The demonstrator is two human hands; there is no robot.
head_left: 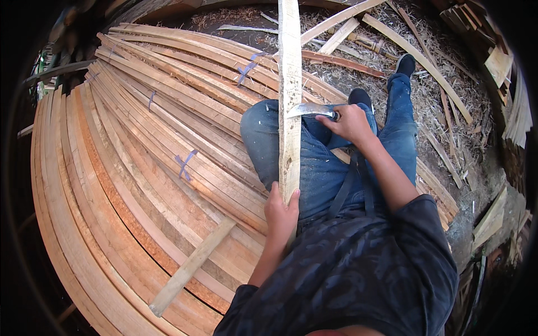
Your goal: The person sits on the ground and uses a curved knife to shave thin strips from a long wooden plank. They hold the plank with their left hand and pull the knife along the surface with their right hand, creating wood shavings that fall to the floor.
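- Wooden strip [290, 61], one, long and pale: laid lengthwise over the person's left thigh, upper end beyond the top edge of view, lower end hidden by the shirt.
- Knife [305, 110], one, with a curved blade: blade across the strip's upper face, apparently touching it.
- Right hand [348, 124]: fingers closed round the knife's handle.
- Left hand [282, 215]: gripping the strip near its lower end, thumb along the right edge, other fingers at the left edge and partly hidden.
- Progress, by judgement: partway. The face above the blade looks paler and cleaner; dark specks and rough patches remain near the blade and between it and the left hand. Underside not visible; its condition cannot be told.
- Stack of long strips [112, 185], fanned out at the left; some tied in bundles with a purple tie [185, 165] or similar. Whether these are finished cannot be told.
- Short stick [193, 266], one: lying across the stack, well apart from both hands.
- Wood shavings [428, 112], plentiful: over the ground around the feet, with loose strips among them.
- Offcuts [490, 218], several: along the right side.
- Obstructions: nothing seen between blade and strip; the left thigh [260, 140] lies directly beneath, and the left hand grips the same piece below the blade.
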